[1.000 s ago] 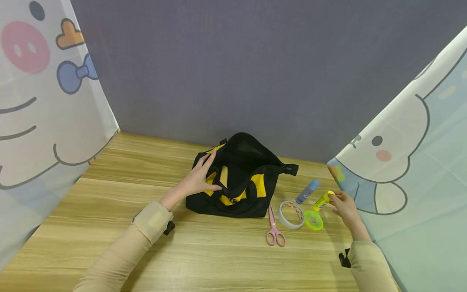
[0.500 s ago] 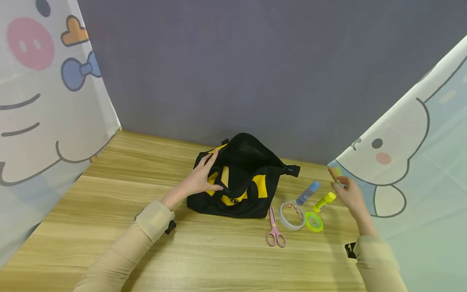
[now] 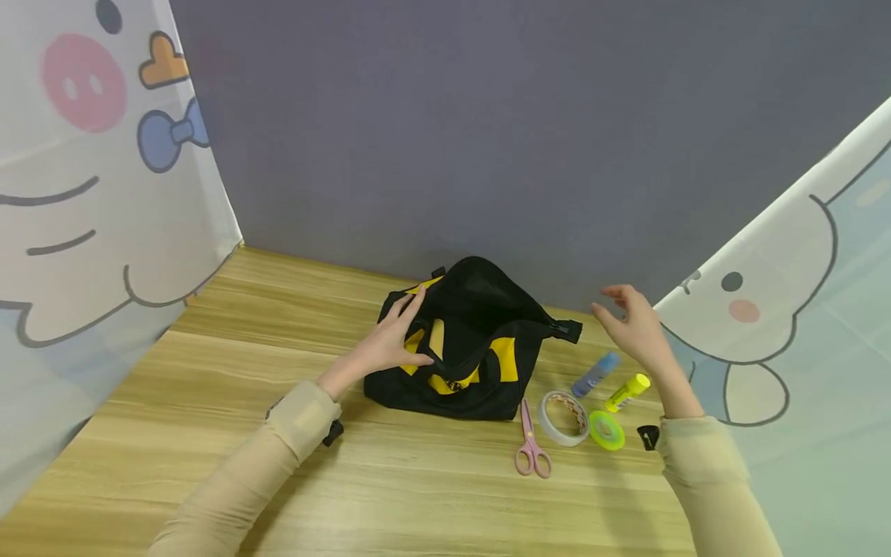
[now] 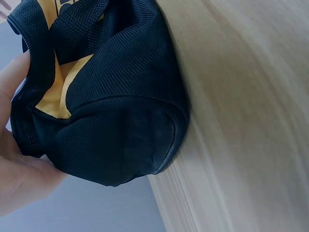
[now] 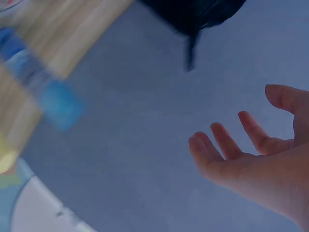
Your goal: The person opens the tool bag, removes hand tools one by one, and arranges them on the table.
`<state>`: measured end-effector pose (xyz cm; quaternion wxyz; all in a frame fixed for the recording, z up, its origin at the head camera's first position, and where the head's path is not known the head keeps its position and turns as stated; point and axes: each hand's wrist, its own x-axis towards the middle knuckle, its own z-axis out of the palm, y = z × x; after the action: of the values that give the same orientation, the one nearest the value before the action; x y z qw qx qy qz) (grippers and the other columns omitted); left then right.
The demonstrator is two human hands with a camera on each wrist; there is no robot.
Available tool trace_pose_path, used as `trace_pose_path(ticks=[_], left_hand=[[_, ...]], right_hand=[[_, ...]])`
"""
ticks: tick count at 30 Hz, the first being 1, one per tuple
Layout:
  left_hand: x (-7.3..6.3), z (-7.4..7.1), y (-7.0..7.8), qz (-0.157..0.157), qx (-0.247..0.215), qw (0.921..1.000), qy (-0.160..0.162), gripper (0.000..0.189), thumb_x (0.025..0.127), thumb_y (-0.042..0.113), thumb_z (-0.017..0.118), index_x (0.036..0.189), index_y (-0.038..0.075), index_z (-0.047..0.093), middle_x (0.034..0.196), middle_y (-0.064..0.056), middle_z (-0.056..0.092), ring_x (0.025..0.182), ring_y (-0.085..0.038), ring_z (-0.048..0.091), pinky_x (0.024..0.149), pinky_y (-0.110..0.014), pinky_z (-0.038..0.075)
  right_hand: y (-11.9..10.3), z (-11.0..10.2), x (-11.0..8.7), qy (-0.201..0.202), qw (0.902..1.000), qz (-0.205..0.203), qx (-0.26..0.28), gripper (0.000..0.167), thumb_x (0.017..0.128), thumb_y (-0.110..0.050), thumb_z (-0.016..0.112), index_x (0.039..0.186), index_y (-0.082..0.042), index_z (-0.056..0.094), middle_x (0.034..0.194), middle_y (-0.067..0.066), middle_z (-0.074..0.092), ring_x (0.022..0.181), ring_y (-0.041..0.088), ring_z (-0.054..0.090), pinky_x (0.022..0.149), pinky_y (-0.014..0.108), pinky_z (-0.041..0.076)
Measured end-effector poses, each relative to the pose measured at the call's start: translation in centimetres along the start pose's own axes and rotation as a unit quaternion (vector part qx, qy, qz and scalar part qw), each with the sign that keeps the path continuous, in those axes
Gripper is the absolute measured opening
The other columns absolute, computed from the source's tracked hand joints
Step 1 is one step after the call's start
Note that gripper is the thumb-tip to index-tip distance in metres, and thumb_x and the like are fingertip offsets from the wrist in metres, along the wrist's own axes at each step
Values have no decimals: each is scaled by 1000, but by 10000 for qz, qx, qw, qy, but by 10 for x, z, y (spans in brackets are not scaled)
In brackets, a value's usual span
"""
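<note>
A black and yellow fabric bag (image 3: 431, 398) stands at the table's middle with its zipped mouth gaping. My left hand (image 3: 381, 348) is at the left side of that mouth, thumb and fingers spread apart against the rim. In the left wrist view, part of this hand is hidden behind the bag's black edging (image 4: 43, 72). My right hand (image 3: 636, 329) is raised above the table, right of the bag, holding nothing. Its fingers (image 5: 229, 145) are loosely bent in the right wrist view. Below it lie a blue glue stick (image 3: 593, 377) and a yellow glue stick (image 3: 628, 392).
Pink-handled scissors (image 3: 530, 447) lie in front of the bag's right end. Beside them are a white tape roll (image 3: 546, 424) and a bright green tape roll (image 3: 597, 441). A grey wall (image 3: 418, 155) backs the wooden table (image 3: 390, 495); printed cloths (image 3: 759, 325) hang at both sides.
My right hand has left the yellow glue stick, rising and moving left toward the bag. The yellow stick stays on the table. My left hand keeps its place at the bag's mouth.
</note>
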<state>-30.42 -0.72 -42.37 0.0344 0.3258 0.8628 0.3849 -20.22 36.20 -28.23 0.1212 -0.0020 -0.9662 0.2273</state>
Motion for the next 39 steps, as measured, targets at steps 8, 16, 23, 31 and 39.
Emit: trace_pose_path(ticks=[8,16,23,31,39], left_hand=[[0,1,1,-80,-18,10000,-22,120,81,34,83,161,19,-4,164,-26,6,142,-50,35,104,-62,44],[-2,1,2,-112,7,9999,6,120,81,34,83,161,19,-4,164,-26,6,141,-50,38,103,-61,45],[0,1,2,-163,90,9998,-12,120,80,35,83,161,20,-5,164,-26,7,140,-50,39,103,-59,46],[-1,3,2,-177,75,9998,40,121,79,36,84,161,21,-4,164,-26,7,143,-49,35,105,-63,43],[-1,3,0,-124,55,9999,7,122,80,36,83,161,22,-7,165,-26,5,141,-49,38,103,-61,45]], right_hand=[[-48,29,26,-499,9957,-785,18,44,101,-22,57,135,5,48,137,28,50,125,45,50,101,59,46],[-90,82,49,-1181,9837,-1335,-250,45,99,-23,60,134,4,50,131,27,54,117,42,54,99,53,47],[-112,132,60,-2064,9719,-818,-777,53,98,-28,63,139,0,46,136,25,51,122,37,53,102,51,48],[-123,176,69,-2859,9468,121,-1471,71,97,-32,64,152,-2,31,153,25,39,134,40,50,108,52,45],[-130,200,79,-3645,9125,753,-1699,82,97,-35,61,158,-2,17,155,21,39,134,35,51,111,47,44]])
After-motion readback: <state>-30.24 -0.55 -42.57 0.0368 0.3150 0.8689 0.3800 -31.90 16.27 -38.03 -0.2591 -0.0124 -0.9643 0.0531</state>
